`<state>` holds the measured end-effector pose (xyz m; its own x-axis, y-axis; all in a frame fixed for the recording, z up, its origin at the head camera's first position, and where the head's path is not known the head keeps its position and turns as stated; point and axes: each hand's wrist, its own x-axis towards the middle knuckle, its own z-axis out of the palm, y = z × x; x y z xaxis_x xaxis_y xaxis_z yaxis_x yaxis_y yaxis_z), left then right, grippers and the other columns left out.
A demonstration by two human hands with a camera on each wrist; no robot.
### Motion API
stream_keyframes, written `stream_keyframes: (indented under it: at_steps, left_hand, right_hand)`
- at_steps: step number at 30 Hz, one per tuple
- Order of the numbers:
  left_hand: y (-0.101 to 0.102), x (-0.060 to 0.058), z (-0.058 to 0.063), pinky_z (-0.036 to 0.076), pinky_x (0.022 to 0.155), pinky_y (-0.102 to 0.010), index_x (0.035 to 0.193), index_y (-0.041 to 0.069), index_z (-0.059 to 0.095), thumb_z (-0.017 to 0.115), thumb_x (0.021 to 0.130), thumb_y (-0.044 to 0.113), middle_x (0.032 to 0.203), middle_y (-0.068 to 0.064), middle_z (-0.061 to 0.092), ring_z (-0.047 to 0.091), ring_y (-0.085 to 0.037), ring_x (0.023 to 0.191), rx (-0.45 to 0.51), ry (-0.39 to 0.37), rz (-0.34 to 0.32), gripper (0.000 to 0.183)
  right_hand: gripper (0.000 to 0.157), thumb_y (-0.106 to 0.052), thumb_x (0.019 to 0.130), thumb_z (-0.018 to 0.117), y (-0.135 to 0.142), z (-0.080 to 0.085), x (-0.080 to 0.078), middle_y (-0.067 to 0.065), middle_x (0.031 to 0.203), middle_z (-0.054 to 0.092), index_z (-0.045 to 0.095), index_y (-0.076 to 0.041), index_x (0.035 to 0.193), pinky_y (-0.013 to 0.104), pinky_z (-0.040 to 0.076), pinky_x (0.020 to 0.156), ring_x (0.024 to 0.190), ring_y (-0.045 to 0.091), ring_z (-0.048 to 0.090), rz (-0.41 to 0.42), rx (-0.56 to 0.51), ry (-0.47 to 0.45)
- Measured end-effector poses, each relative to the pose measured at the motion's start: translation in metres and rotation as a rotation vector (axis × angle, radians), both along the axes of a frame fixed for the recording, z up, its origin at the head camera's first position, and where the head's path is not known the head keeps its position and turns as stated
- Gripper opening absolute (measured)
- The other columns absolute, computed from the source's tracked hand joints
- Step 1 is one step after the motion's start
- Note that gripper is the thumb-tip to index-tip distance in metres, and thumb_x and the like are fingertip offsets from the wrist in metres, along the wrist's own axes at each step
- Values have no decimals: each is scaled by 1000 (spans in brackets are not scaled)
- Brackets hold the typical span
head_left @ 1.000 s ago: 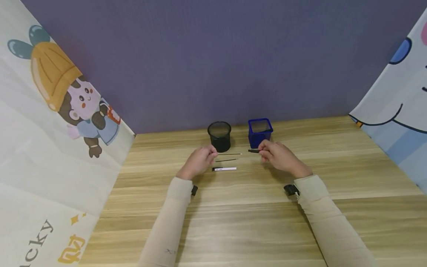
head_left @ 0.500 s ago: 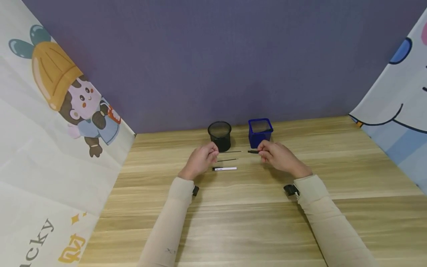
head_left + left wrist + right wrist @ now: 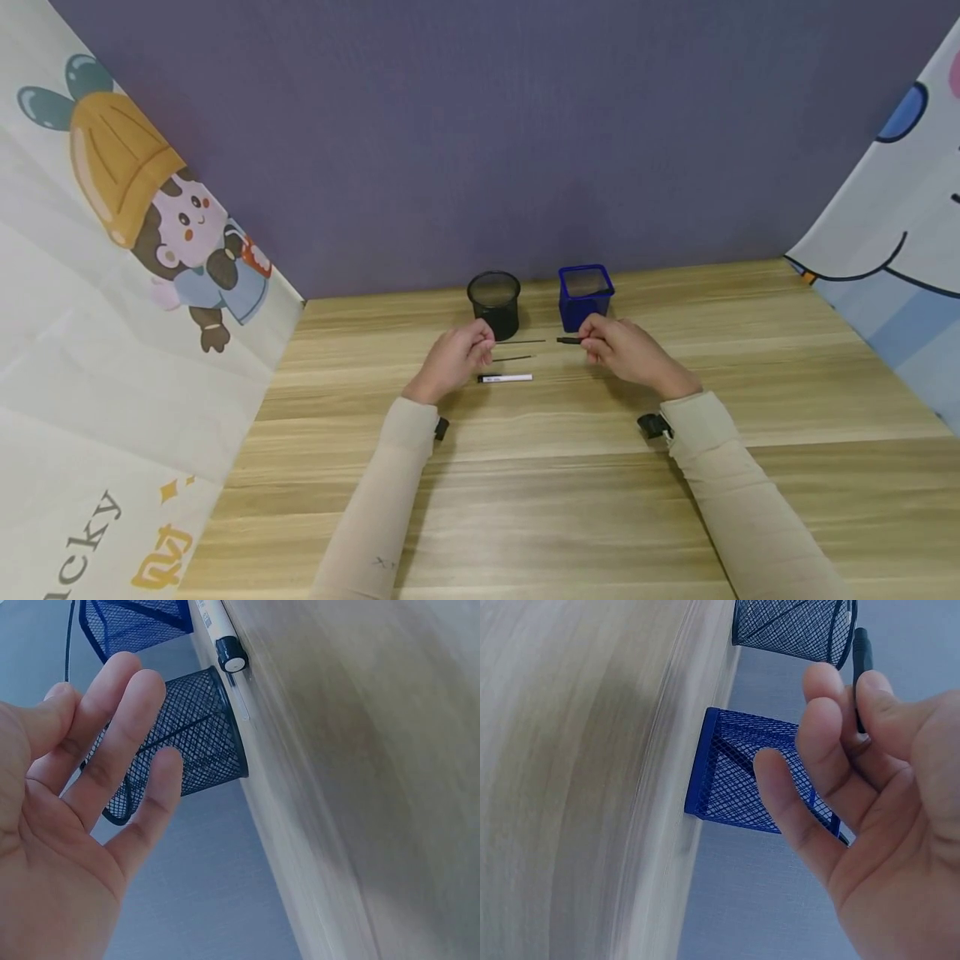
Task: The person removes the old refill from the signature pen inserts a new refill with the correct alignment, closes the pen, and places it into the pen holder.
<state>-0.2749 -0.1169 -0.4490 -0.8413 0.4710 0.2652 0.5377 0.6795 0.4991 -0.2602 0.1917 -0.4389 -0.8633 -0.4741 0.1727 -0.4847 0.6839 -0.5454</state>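
A thin, straight, dark rod (image 3: 522, 341) is pinched between thumb and forefinger of the left hand (image 3: 452, 360), its free end pointed at, but kept apart from, a short black cylindrical piece (image 3: 567, 340) pinched likewise by the right hand (image 3: 626, 354). Nearer the person, a second slim dark rod (image 3: 513, 358) and a white, black-capped marker (image 3: 507, 378) are laid roughly parallel on the wood-grained tabletop (image 3: 525, 500). Behind the hands, a round black mesh holder (image 3: 501, 321) and a square blue mesh holder (image 3: 576, 312) are stood upright.
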Motion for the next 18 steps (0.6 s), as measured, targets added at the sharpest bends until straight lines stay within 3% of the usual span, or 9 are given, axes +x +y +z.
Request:
stream_keyframes:
  at_steps: [18]
  left_hand:
    - [2,1,1,49,66,-26,96,11,61,52,100,21,72,10,66,60,-1,63,0,-3,-15,13]
  right_hand:
    - [6,-14,100,52,-1,2,1,2,75,65,58,-11,101,26,46,58,61,9,56,-9,24,0]
